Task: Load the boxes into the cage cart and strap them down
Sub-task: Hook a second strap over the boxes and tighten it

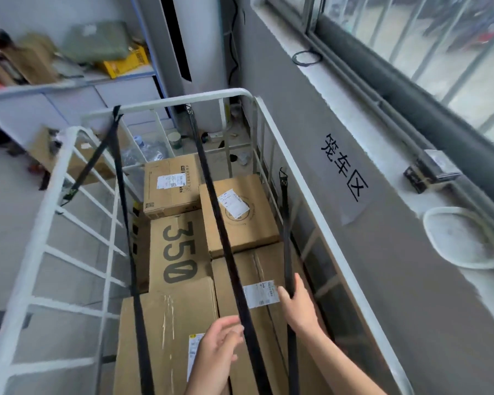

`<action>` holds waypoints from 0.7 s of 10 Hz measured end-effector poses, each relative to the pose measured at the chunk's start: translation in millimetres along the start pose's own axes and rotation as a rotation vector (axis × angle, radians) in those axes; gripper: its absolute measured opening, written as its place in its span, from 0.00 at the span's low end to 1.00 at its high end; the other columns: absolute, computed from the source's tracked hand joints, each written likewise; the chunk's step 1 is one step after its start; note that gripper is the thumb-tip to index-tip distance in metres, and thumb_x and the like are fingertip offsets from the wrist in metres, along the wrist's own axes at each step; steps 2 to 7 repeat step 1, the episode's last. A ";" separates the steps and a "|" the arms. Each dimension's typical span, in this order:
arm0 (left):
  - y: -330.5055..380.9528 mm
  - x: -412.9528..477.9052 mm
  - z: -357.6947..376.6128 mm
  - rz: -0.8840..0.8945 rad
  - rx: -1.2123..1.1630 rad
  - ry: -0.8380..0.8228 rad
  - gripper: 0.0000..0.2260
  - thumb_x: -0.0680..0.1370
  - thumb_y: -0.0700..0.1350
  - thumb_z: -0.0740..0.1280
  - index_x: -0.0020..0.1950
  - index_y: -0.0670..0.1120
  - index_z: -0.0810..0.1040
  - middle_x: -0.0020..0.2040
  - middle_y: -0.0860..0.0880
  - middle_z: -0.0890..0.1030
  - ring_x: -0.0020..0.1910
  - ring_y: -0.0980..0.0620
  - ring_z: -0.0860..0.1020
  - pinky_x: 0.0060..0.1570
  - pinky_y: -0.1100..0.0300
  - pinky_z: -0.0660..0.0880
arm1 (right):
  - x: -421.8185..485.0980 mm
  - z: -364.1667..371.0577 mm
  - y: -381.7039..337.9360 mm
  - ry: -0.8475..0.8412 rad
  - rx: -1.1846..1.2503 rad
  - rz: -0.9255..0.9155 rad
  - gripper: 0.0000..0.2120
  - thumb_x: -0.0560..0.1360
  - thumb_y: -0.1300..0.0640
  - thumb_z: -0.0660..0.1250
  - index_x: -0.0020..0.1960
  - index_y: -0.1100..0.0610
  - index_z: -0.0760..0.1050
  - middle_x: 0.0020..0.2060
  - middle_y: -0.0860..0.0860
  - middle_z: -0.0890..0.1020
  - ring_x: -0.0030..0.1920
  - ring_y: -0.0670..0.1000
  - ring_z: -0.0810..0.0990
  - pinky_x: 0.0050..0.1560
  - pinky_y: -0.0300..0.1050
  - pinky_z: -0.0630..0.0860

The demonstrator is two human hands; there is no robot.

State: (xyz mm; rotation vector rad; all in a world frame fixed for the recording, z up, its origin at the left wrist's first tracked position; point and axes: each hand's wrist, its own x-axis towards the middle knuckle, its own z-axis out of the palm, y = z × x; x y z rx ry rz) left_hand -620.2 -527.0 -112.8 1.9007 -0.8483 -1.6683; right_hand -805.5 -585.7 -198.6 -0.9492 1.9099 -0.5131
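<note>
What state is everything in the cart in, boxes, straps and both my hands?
White metal cage cart: loaded with boxes.
Brown cardboard boxes: closed, lying flat.
Middle black strap: hooked on far rail, taut.
Right black strap: hooked on side rail, held.
Right hand: grips right strap.
Left hand: open, beside middle strap.
</note>
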 end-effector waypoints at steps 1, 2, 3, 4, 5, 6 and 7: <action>-5.6 -48.1 -15.8 0.071 0.077 -0.033 0.08 0.82 0.43 0.64 0.59 0.50 0.79 0.54 0.53 0.83 0.53 0.57 0.81 0.49 0.61 0.76 | -80.7 -12.3 0.2 -0.024 -0.113 -0.180 0.26 0.81 0.49 0.64 0.77 0.53 0.65 0.74 0.49 0.70 0.73 0.47 0.67 0.71 0.39 0.62; -5.6 -48.1 -15.8 0.071 0.077 -0.033 0.08 0.82 0.43 0.64 0.59 0.50 0.79 0.54 0.53 0.83 0.53 0.57 0.81 0.49 0.61 0.76 | -80.7 -12.3 0.2 -0.024 -0.113 -0.180 0.26 0.81 0.49 0.64 0.77 0.53 0.65 0.74 0.49 0.70 0.73 0.47 0.67 0.71 0.39 0.62; -5.6 -48.1 -15.8 0.071 0.077 -0.033 0.08 0.82 0.43 0.64 0.59 0.50 0.79 0.54 0.53 0.83 0.53 0.57 0.81 0.49 0.61 0.76 | -80.7 -12.3 0.2 -0.024 -0.113 -0.180 0.26 0.81 0.49 0.64 0.77 0.53 0.65 0.74 0.49 0.70 0.73 0.47 0.67 0.71 0.39 0.62; -5.6 -48.1 -15.8 0.071 0.077 -0.033 0.08 0.82 0.43 0.64 0.59 0.50 0.79 0.54 0.53 0.83 0.53 0.57 0.81 0.49 0.61 0.76 | -80.7 -12.3 0.2 -0.024 -0.113 -0.180 0.26 0.81 0.49 0.64 0.77 0.53 0.65 0.74 0.49 0.70 0.73 0.47 0.67 0.71 0.39 0.62; -5.6 -48.1 -15.8 0.071 0.077 -0.033 0.08 0.82 0.43 0.64 0.59 0.50 0.79 0.54 0.53 0.83 0.53 0.57 0.81 0.49 0.61 0.76 | -80.7 -12.3 0.2 -0.024 -0.113 -0.180 0.26 0.81 0.49 0.64 0.77 0.53 0.65 0.74 0.49 0.70 0.73 0.47 0.67 0.71 0.39 0.62; -5.6 -48.1 -15.8 0.071 0.077 -0.033 0.08 0.82 0.43 0.64 0.59 0.50 0.79 0.54 0.53 0.83 0.53 0.57 0.81 0.49 0.61 0.76 | -80.7 -12.3 0.2 -0.024 -0.113 -0.180 0.26 0.81 0.49 0.64 0.77 0.53 0.65 0.74 0.49 0.70 0.73 0.47 0.67 0.71 0.39 0.62; -5.6 -48.1 -15.8 0.071 0.077 -0.033 0.08 0.82 0.43 0.64 0.59 0.50 0.79 0.54 0.53 0.83 0.53 0.57 0.81 0.49 0.61 0.76 | -80.7 -12.3 0.2 -0.024 -0.113 -0.180 0.26 0.81 0.49 0.64 0.77 0.53 0.65 0.74 0.49 0.70 0.73 0.47 0.67 0.71 0.39 0.62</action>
